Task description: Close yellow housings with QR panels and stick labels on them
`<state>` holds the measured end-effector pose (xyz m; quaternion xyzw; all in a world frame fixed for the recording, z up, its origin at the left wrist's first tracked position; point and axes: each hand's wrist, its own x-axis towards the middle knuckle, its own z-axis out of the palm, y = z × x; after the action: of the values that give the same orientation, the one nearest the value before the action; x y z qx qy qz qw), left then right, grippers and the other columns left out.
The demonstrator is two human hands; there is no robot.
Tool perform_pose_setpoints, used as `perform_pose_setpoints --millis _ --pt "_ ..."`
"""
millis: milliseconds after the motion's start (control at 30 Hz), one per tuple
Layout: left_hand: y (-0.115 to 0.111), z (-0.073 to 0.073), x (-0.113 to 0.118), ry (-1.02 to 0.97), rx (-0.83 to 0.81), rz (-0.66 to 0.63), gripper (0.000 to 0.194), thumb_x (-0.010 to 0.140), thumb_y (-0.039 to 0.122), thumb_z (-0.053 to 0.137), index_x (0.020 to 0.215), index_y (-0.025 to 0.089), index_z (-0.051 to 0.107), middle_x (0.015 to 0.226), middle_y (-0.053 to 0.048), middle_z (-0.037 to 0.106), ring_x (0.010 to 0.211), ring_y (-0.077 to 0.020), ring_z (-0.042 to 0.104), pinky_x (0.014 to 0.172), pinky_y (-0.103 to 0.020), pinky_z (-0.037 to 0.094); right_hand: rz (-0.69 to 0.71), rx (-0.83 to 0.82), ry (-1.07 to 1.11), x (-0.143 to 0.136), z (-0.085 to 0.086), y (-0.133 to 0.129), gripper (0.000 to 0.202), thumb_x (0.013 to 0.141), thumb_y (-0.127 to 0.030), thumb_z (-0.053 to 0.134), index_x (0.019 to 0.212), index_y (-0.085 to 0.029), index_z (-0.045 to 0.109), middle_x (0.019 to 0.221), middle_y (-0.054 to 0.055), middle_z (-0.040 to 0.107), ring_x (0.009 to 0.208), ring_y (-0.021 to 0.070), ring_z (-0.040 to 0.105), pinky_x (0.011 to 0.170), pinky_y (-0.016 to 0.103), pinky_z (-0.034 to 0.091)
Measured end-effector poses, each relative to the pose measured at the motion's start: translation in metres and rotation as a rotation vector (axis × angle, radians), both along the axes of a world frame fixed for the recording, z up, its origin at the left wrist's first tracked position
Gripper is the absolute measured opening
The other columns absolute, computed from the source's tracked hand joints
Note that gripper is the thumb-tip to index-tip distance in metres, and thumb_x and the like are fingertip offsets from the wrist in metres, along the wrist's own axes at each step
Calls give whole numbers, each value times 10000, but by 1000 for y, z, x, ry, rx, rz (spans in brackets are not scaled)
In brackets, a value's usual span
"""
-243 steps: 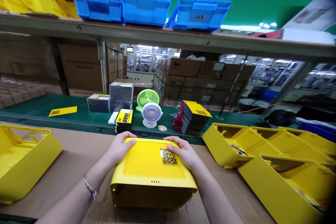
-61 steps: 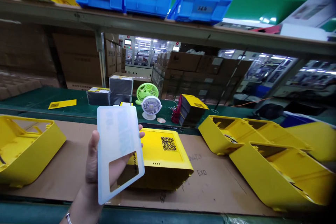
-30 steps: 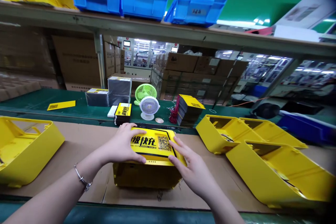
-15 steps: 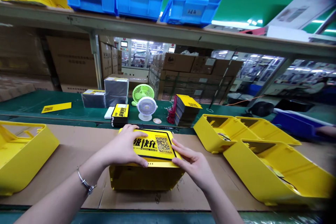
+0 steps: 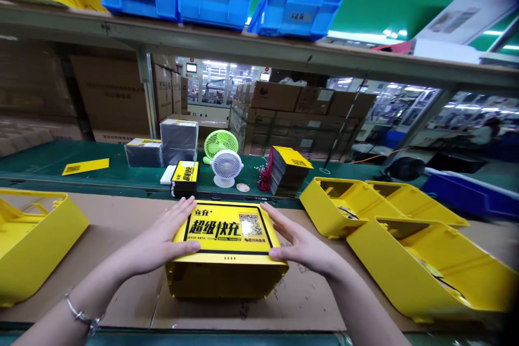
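Here, yellow housing (image 5: 219, 259), long axis left-to-right, open side nearest

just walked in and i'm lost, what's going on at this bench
The person's left grip and right grip, both open, rest one on each end of a yellow housing. A printed panel lies on its top, lettering facing up. The housing sits on a cardboard sheet, with another housing to the left and more housings to the right.

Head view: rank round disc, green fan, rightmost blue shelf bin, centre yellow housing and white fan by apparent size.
1. Centre yellow housing
2. Rightmost blue shelf bin
3. White fan and green fan: too alike to rank, green partly hidden
4. Round disc
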<state>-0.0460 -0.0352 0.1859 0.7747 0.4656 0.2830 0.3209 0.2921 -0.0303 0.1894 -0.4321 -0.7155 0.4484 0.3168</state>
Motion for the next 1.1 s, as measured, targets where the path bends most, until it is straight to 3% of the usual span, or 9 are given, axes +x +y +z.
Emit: perform_pose_setpoints --millis 133,233,300,367,433,567,800,900,1100 --pt "-4 -1 0 -69 -26 60 736 729 453 590 1367 310 252 1475 5 141 1360 -261 98 1094 -459 56 -53 48 -42 -7 0 32 680 704 -387 655 1316 -273 380 1322 62 431 1109 229 513 903 373 456" --pt "-4 -2 17 -41 61 123 716 723 472 587 1353 271 310 1466 -9 174 1362 -265 84 1095 -444 26 -259 209 -262 -25 -1 53 363 831 -398 462 1099 -198 603 1091 77 587 964 220 580 844 364 469" --pt "-1 -2 35 -11 136 123 704 729 498 565 1343 234 343 1458 -37 203 1361 -270 86 1092 -444 10 -346 320 -457 -44 0 56 392 879 -377 342 1014 -171 647 1013 99 619 974 238 567 877 391 433" --pt "2 1 54 74 195 65 697 753 538 506 1345 210 342 1453 -62 214 1359 -274 91 1086 -460 -14 -309 454 -608 -64 3 48 435 890 -392 308 1122 -162 596 1144 117 576 1116 267 480 973 427 341" --pt "5 5 69 216 219 -18 733 774 589 422 1373 194 273 1461 -78 179 1358 -276 93 1084 -475 -11 -142 547 -699 -79 8 35 527 883 -467 312 1302 -168 426 1365 97 390 1286 270 279 1062 436 201" --pt "7 12 70 435 234 -124 805 766 654 349 1403 213 133 1477 -66 101 1361 -258 79 1095 -454 60 132 469 -794 -79 16 11 697 852 -608 252 1411 -211 125 1477 23 77 1356 218 29 1100 415 75" --pt "6 9 19 377 176 -83 714 803 561 402 1398 282 125 1481 -14 71 1360 -237 103 1100 -409 120 -71 315 -840 -37 14 5 761 826 -653 243 1414 -204 62 1477 13 -1 1354 212 -24 1107 382 64" --pt "4 7 30 369 190 -43 724 790 575 410 1394 261 164 1478 -23 99 1361 -255 81 1099 -439 78 -124 350 -854 -48 11 4 772 828 -653 228 1414 -173 77 1476 37 -3 1350 224 -59 1103 410 42" --pt "3 11 74 361 217 -132 770 768 627 387 1393 236 164 1469 -39 141 1359 -263 96 1093 -461 34 73 464 -841 -85 10 2 699 871 -588 184 1412 -156 89 1473 57 25 1355 211 -5 1102 408 60"
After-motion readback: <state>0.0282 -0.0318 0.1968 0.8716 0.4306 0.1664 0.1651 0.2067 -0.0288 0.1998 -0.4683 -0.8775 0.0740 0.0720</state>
